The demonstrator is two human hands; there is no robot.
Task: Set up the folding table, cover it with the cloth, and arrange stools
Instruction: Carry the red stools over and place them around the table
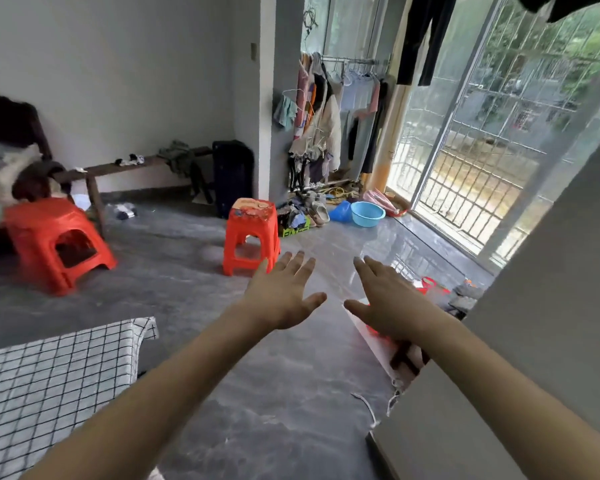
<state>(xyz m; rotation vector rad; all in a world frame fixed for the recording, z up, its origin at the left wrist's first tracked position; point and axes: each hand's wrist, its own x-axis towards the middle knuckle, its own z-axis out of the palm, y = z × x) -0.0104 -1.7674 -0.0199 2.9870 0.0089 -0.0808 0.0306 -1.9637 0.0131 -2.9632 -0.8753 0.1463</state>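
- Covering the table (7, 393) at lower left, the checked cloth (66, 368) looks laid already, so arranging stools seems the step in hand.
- One red stool (54, 242) stands far left by the bench (129, 166); the other stool (252, 233) stands just beyond the hands.
- Left hand (283, 294) and right hand (388, 301) reach forward, fingers spread, holding nothing.
- Best to grip the nearer seat's rim on both sides and lift it level.

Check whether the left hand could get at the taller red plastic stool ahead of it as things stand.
Probably yes: the open left hand points toward the taller red plastic stool, with only bare grey floor between, though a step forward may be needed.
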